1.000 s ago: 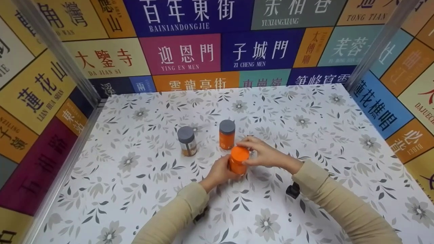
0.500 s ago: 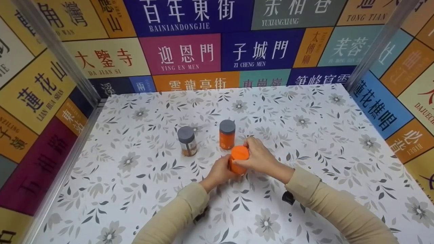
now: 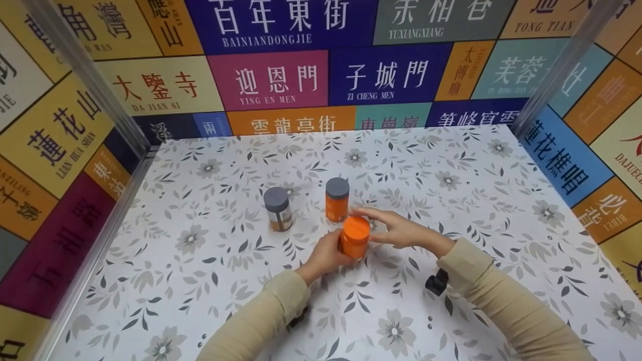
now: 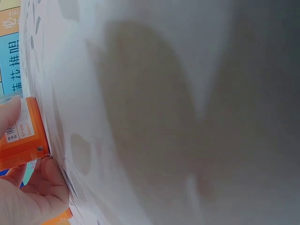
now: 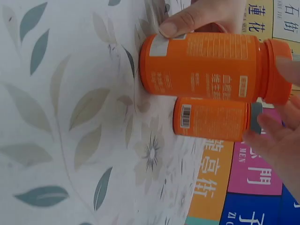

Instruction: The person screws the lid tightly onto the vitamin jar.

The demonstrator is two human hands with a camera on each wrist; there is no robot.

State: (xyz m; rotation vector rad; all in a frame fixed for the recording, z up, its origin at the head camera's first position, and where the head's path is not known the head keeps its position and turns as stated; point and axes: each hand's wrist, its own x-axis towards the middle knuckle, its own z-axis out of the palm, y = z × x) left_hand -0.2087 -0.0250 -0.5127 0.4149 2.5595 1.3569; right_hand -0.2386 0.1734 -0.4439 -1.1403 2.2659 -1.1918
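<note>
My left hand (image 3: 326,256) grips an orange pill bottle (image 3: 355,246) by its body, upright on the table. Its thumb (image 4: 10,112) lies over the white label in the left wrist view. Around the bottle's orange lid (image 5: 279,72) my right hand (image 3: 401,230) is spread loosely, thumb on the near side and fingers on the far side. The right wrist view shows the right fingers (image 5: 276,136) apart from the lid. Just behind stands a second orange bottle (image 3: 336,204) with a grey lid.
A clear jar (image 3: 279,215) with a grey lid stands to the left of the bottles. A white cloth with grey leaves and flowers covers the table (image 3: 200,281). Colourful panels with Chinese lettering (image 3: 276,80) wall in the back and sides.
My right hand has turned about the lid: its fingers have loosened and reach further left behind it, while the wrist has shifted right. The left hand keeps the bottle in the same place.
</note>
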